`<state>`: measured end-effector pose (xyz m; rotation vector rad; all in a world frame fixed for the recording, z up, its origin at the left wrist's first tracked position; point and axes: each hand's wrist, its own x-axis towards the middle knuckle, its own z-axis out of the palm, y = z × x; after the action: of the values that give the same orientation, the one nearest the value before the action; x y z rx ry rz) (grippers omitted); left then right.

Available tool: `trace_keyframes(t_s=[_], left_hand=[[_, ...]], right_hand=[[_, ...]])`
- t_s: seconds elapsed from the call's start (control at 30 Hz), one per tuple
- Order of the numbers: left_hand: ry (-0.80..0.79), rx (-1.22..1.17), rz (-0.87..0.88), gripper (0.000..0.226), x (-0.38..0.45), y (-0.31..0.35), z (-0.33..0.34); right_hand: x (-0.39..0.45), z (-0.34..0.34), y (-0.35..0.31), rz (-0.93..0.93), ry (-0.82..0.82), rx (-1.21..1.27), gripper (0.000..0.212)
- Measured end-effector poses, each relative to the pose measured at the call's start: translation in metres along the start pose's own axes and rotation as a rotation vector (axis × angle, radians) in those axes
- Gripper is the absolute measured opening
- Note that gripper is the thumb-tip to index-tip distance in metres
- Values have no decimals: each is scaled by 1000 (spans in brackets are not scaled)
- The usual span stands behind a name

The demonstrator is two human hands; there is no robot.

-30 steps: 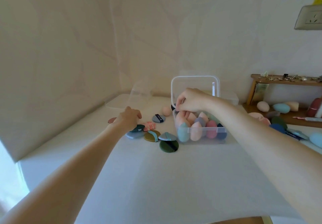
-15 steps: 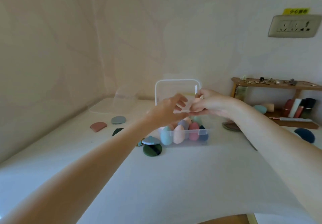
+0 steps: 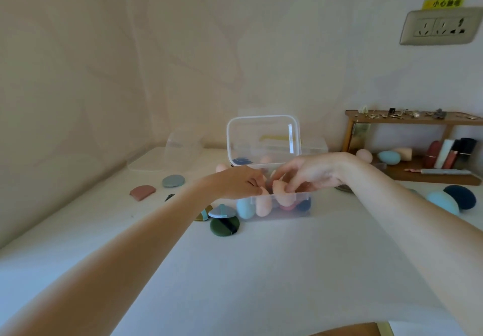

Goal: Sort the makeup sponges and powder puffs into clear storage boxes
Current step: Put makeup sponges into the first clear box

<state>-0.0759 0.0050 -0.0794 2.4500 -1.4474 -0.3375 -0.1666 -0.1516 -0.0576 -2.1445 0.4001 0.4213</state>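
A clear storage box (image 3: 300,211) stands mid-table with its lid (image 3: 263,126) upright behind it. Several egg-shaped sponges fill it, among them a blue sponge (image 3: 244,209) and a peach sponge (image 3: 262,208) at the front. My right hand (image 3: 313,173) hovers over the box and pinches a pink sponge (image 3: 283,196) at the rim. My left hand (image 3: 235,182) has curled fingers at the box's left rim, touching that sponge; its grip is hidden. Left of the box lie a dark green puff (image 3: 224,226), a light blue puff (image 3: 221,211) and an olive puff (image 3: 203,215).
A grey-blue puff (image 3: 173,180) and a pink-brown puff (image 3: 142,192) lie further left. A second clear box (image 3: 184,143) and a lid (image 3: 146,162) sit in the back corner. Right: a teal sponge (image 3: 443,202), a navy puff (image 3: 460,196), a wooden shelf (image 3: 413,118) with cosmetics.
My left hand left the puffs on the table and came to the box. Both hands then dropped from above the box to its rim, with the pink sponge between them.
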Motion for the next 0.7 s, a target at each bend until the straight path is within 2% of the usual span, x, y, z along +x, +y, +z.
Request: trace_keyframes(t_s=[0.1, 0.17, 0.27, 0.4, 0.53, 0.7], left_hand=[[-25, -2, -12, 20, 4, 2, -1], [-34, -3, -10, 16, 5, 1, -2], [-15, -30, -2, 15, 6, -2, 0], [33, -31, -12, 22, 8, -4, 5], [15, -10, -13, 23, 11, -3, 5], [9, 31, -8, 6, 16, -5, 6]], right_hand=[[2, -2, -5, 69, 25, -144, 44], [6, -2, -8, 103, 62, -243, 36], [18, 4, -13, 148, 99, -464, 13], [48, 19, -15, 170, 189, -712, 14], [48, 18, -18, 195, 155, -670, 23], [25, 5, -11, 181, 94, -462, 12]])
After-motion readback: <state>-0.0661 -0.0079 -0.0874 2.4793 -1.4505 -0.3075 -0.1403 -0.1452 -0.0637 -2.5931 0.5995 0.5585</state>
